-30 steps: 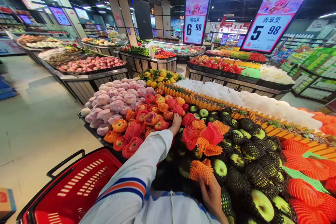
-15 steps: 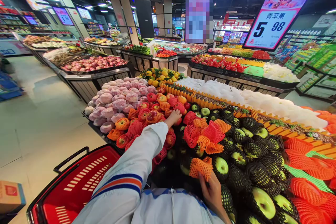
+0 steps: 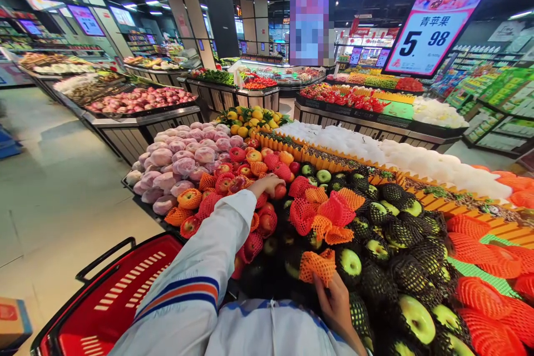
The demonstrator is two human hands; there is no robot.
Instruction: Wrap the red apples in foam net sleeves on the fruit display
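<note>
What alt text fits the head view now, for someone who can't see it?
The person's left hand reaches across a supermarket fruit display onto the red apples, while the right hand pinches an orange foam net beside netted green apples. A red basket sits at lower left.

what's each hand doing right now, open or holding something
Left hand: curled over a round red apple; grip cannot be told.
Right hand: closed on an orange foam mesh fruit sleeve.
</note>
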